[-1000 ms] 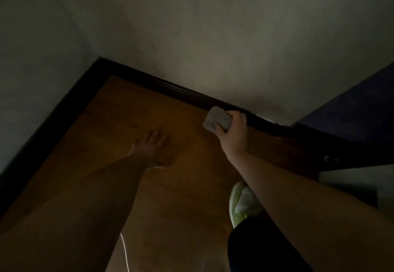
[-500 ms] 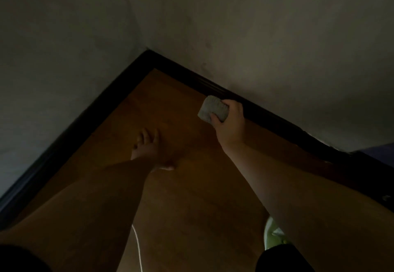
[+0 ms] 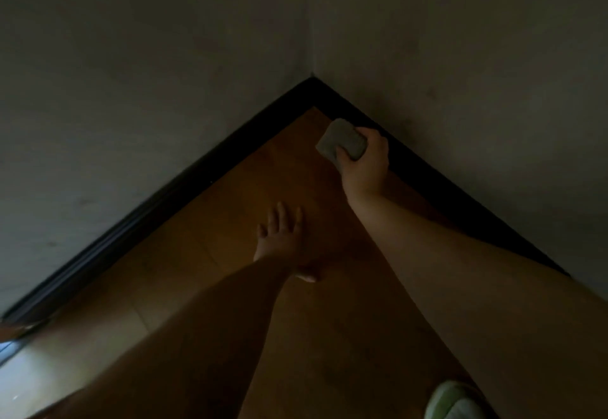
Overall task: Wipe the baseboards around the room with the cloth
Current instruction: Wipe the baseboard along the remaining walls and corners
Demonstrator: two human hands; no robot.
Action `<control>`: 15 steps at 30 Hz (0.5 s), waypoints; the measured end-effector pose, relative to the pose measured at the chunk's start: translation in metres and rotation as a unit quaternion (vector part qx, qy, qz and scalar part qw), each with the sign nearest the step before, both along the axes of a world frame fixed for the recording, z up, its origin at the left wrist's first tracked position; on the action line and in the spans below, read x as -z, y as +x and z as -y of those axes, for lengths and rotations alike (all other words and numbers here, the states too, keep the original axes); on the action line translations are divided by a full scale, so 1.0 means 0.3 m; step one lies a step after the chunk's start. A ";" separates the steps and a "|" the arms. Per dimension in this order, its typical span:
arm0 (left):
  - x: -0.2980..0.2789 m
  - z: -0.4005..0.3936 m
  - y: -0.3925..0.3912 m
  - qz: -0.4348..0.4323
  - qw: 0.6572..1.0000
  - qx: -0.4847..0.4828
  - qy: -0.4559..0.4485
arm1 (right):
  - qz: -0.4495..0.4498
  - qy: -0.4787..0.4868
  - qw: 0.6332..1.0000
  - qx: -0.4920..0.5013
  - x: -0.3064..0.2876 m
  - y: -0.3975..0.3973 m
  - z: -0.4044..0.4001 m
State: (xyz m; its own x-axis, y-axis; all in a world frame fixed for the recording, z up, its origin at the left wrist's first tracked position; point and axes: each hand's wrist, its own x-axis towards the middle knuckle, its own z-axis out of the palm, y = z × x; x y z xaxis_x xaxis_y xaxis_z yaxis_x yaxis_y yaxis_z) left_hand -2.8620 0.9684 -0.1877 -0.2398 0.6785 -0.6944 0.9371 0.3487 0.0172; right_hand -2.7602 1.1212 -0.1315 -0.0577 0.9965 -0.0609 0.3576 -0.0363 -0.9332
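though gripped, cloth (image 3: pixel 342 143) corner-pointing

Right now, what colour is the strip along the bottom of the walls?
The glossy baseboard strip looks black or very dark brown, seen best in the head view.

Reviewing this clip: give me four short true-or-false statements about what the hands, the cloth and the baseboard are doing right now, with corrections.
1. The right hand grips a grey cloth. True.
2. The left hand holds a spray bottle. False: it rests flat on the wooden floor, fingers spread, holding nothing.
3. The cloth is at the dark baseboard of the right-hand wall, near the corner. True.
4. The baseboard is white. False: it is dark, nearly black.
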 end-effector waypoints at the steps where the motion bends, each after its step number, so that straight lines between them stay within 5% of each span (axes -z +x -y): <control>1: 0.003 0.000 0.002 0.002 1.000 -0.001 0.001 | -0.004 -0.004 1.000 -0.002 0.004 -0.035 -0.022; 15: 0.014 -0.009 0.009 0.015 1.000 0.001 -0.009 | 0.000 -0.016 1.000 -0.001 0.043 -0.396 -0.239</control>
State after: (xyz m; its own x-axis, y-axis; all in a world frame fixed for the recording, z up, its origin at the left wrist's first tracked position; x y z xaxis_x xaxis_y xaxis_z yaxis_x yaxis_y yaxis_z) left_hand -2.8591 0.9711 -0.1919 -0.2182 0.6663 -0.7131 0.9368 0.3477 0.0382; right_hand -2.8789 1.1928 -0.1443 -0.0592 0.9939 -0.0929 0.3581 -0.0657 -0.9314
